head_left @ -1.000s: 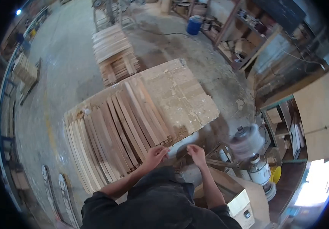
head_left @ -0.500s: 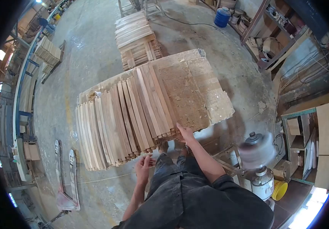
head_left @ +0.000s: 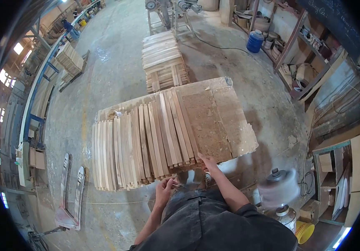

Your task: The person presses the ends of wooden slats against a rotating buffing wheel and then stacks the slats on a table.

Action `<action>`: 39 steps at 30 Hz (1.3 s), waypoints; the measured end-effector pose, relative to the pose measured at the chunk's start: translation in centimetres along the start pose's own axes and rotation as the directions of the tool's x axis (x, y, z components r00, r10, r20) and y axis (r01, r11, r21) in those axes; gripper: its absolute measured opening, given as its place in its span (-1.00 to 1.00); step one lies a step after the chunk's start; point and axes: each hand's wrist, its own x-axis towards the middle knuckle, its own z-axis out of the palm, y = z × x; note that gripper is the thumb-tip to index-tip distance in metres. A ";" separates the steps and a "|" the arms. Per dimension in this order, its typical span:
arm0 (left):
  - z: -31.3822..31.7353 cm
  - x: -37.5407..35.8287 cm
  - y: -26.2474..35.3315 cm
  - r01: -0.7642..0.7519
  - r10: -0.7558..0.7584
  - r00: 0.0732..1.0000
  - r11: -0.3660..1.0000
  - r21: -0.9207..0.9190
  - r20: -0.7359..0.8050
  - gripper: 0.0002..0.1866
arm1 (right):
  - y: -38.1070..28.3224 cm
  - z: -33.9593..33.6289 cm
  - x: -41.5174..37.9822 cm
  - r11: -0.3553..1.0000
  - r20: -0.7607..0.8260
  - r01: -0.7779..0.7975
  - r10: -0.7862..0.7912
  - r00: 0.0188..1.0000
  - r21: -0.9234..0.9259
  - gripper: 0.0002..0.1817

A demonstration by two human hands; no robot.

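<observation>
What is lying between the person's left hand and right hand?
In the head view, the near ends of a few wooden slats lie between left hand and right hand.

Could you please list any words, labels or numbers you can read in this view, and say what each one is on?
Chalk writing on the dark board at the upper right: too blurred and cut off to read.
Blue drum by the shelves: no legible label.
Wooden slats near the left hand and right hand: no markings visible.
</observation>
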 end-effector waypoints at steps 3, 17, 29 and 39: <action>1.1 1.2 1.3 -0.173 0.177 0.984 0.961 0.215 0.003 -0.68 | -0.6 -1.4 0.5 0.995 -0.039 0.054 -0.057 0.998 -0.082 -0.25; 6.9 17.4 3.8 -0.610 0.405 0.677 -0.160 0.776 0.615 -0.47 | -0.6 -4.6 0.7 0.975 -0.134 0.124 -0.150 0.980 -0.184 -0.29; 7.7 14.5 3.3 -0.736 0.430 0.583 -0.079 0.672 0.689 -0.46 | 5.7 -10.6 -2.6 0.998 -0.049 0.056 -0.056 0.997 0.006 -0.31; 8.2 6.1 2.3 -0.573 0.113 0.755 0.593 0.566 0.646 -0.59 | 6.1 -8.2 -3.2 0.943 -0.116 0.283 -0.305 0.945 -0.174 -0.32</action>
